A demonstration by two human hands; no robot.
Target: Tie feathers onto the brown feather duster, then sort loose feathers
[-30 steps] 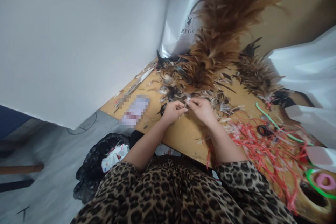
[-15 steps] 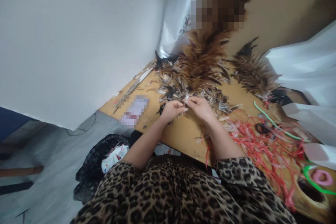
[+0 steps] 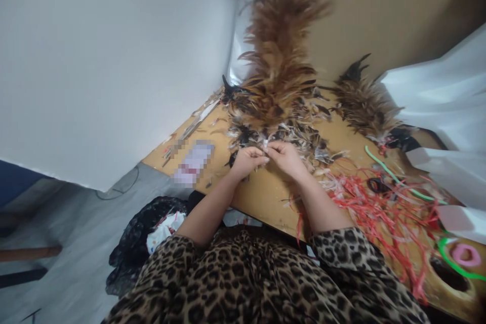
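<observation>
Over the table, my left hand (image 3: 246,162) and my right hand (image 3: 285,160) meet fingertip to fingertip, both closed in a pinch. Between them is the white lower end of a long feather duster (image 3: 283,61), its brown feathers rising away from me and dark ones at the top. The thin part inside my fingers is mostly hidden. Loose brown, black and white feathers (image 3: 304,134) lie scattered just beyond my hands.
A second, smaller feather bundle (image 3: 366,104) lies to the right. Nearer are a tangle of red plastic strips (image 3: 364,202), a pale green cord (image 3: 387,172) and a roll (image 3: 453,278). A white wall (image 3: 114,61) borders the left. A black plastic bag (image 3: 132,243) is on the floor.
The feather duster has swung left from a rightward lean to nearly straight ahead, its feathers blurred. Both hands remain pinched in almost the same place.
</observation>
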